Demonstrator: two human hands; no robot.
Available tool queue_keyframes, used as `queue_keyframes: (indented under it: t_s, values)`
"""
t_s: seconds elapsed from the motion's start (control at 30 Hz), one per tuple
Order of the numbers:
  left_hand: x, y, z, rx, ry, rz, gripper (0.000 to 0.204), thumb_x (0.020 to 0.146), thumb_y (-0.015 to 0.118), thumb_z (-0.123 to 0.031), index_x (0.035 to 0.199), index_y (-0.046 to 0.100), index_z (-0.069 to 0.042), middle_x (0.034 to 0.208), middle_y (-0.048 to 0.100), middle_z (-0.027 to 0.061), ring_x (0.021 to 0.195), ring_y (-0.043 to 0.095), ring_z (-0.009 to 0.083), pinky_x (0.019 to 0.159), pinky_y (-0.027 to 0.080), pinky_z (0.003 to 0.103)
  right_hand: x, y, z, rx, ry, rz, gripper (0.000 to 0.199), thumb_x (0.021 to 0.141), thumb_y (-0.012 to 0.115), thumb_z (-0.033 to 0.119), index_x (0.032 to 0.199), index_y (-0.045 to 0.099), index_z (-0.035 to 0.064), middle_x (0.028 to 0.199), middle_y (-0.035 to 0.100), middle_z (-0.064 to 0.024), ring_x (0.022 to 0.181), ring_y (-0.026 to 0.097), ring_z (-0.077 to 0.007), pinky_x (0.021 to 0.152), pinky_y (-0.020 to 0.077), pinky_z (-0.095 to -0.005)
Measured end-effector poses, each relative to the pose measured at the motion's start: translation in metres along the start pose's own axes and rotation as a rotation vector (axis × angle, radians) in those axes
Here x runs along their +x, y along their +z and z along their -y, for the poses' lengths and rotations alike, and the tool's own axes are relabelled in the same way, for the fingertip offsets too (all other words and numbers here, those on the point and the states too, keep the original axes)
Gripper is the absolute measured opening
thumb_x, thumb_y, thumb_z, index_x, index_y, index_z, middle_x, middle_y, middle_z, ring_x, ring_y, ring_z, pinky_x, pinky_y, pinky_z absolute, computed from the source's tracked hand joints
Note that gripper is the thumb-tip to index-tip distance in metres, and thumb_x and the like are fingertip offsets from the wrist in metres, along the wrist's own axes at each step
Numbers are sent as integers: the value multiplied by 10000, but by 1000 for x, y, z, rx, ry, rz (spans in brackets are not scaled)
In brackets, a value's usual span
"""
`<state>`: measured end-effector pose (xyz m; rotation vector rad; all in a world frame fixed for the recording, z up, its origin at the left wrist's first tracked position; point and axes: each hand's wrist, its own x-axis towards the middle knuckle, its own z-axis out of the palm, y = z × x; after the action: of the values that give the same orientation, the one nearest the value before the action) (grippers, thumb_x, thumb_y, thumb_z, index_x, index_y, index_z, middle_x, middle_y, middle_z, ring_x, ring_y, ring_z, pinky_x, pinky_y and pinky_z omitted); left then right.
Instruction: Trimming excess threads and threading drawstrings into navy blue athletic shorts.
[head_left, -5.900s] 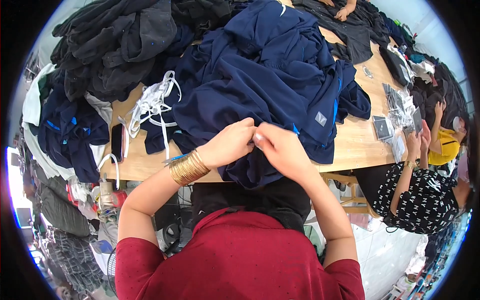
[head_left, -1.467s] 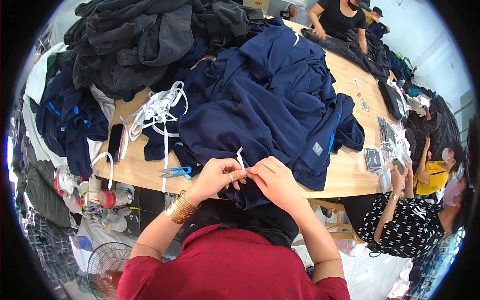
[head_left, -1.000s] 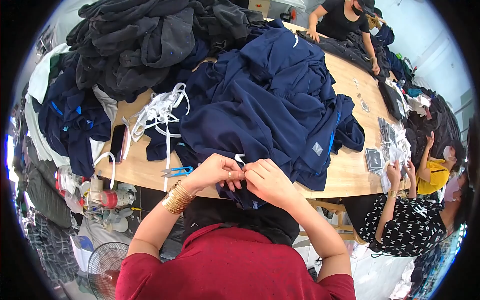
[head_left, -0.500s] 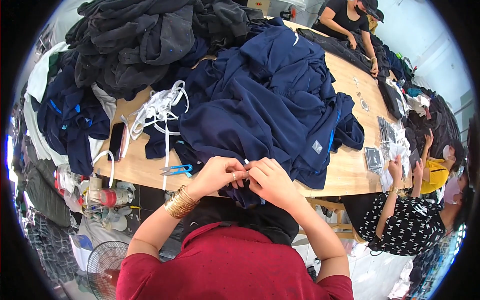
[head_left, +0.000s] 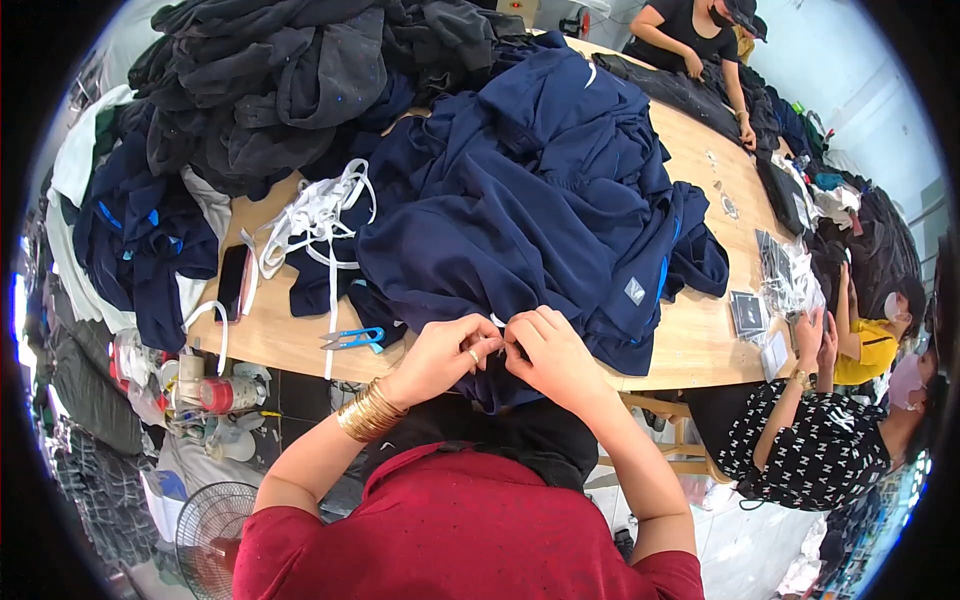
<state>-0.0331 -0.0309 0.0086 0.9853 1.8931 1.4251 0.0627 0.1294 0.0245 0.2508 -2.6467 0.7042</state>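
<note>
A large navy garment [head_left: 470, 235] lies heaped in front of me, its near part hanging over the table's front edge. At that edge my left hand [head_left: 445, 352] and my right hand [head_left: 550, 358] meet, fingertips bent and pinched close together. A short piece of white cord [head_left: 497, 321] shows between them, and its lower end is hidden by the fingers. Left of my hands lie blue-handled thread snips [head_left: 352, 339]. Beyond the snips is a tangled bundle of white flat cord [head_left: 320, 215], one strand hanging down over the edge.
A phone [head_left: 233, 280] lies at the left of the wooden table [head_left: 690, 345]. Dark garments [head_left: 270, 90] are piled at the back left. Packets [head_left: 748, 315] lie at the right, beside a seated co-worker [head_left: 830, 440]. A fan [head_left: 205, 540] stands at lower left.
My fingertips have drawn slightly apart, and the white cord between them shows a little more as a curve. At the right, the co-worker's hands have lowered and come together.
</note>
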Motion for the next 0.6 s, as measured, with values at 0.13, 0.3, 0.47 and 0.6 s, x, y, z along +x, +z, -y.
queue_keyframes:
  t_s: [0.13,0.3,0.47,0.6]
  values:
    - [2,-5,12,-301,-192,113,172,909,581,-192,944,608,-26,667,587,-1,571,545,48,530,438,195,-2,0,3,-74,-47,-54,173,697,670,32,832,571,76,851,554,-41,785,540,-228,715,420,-331]
    - [2,3,19,-675,-265,73,183,911,581,-202,957,620,-29,683,582,-12,557,512,36,511,402,171,-3,0,10,-122,-25,-255,176,687,700,52,837,620,96,831,556,-14,783,540,-199,735,386,-341]
    - [4,8,15,-675,-254,36,177,906,587,-192,958,621,-26,687,591,-9,553,510,33,498,390,169,-4,2,15,-166,-7,-274,170,670,709,63,808,613,93,803,557,-11,778,536,-204,756,379,-355]
    - [6,14,11,-513,-183,-22,157,900,592,-165,943,619,-17,686,598,-4,557,522,36,505,408,172,-1,5,9,-192,27,-231,159,648,693,55,747,572,83,787,538,-27,773,517,-220,750,386,-356]
